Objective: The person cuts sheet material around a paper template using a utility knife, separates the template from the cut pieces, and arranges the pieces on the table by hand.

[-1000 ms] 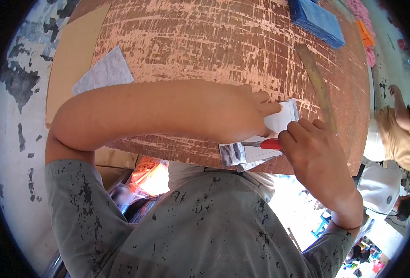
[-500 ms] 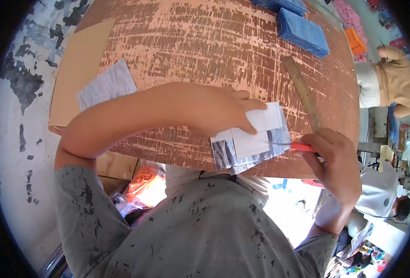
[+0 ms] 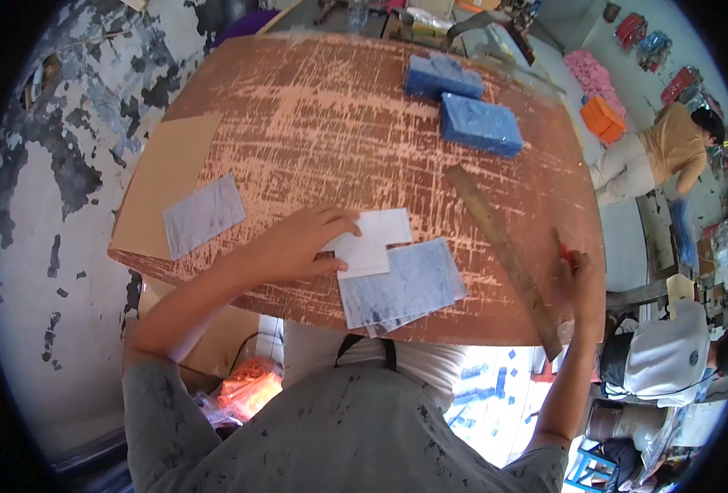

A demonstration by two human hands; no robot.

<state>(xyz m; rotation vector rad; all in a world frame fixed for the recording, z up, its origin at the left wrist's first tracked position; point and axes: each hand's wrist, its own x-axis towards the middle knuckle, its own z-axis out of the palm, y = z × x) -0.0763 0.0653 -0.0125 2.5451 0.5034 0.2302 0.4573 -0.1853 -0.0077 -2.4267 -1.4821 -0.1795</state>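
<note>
My left hand [image 3: 318, 240] has its thumb and fingertips on the left edge of a white card [image 3: 369, 246] with a stepped outline. The card partly covers several thin grey-blue sheets [image 3: 417, 283] near the table's front edge. At the right, my right hand [image 3: 582, 279] is closed around a slim red-handled tool [image 3: 567, 255]; blur hides its tip. A long, worn flat strip like a ruler [image 3: 508, 259] lies slantwise between the sheets and my right hand. Farther left, another grey-blue sheet [image 3: 205, 215] rests partly on a brown cardboard piece [image 3: 160, 177].
Two blue stacks [image 3: 480, 125] stand toward the back right of the scratched brown table [image 3: 314, 115]. A peeling wall [image 3: 60, 205] is on the left. One person in a tan top [image 3: 678, 148] and another in white [image 3: 664, 349] are beyond the right side.
My left hand has drawn the white card leftward, uncovering more of the grey-blue sheets. My right hand has moved away from them to the right with the red-handled tool. The camera view has shifted.
</note>
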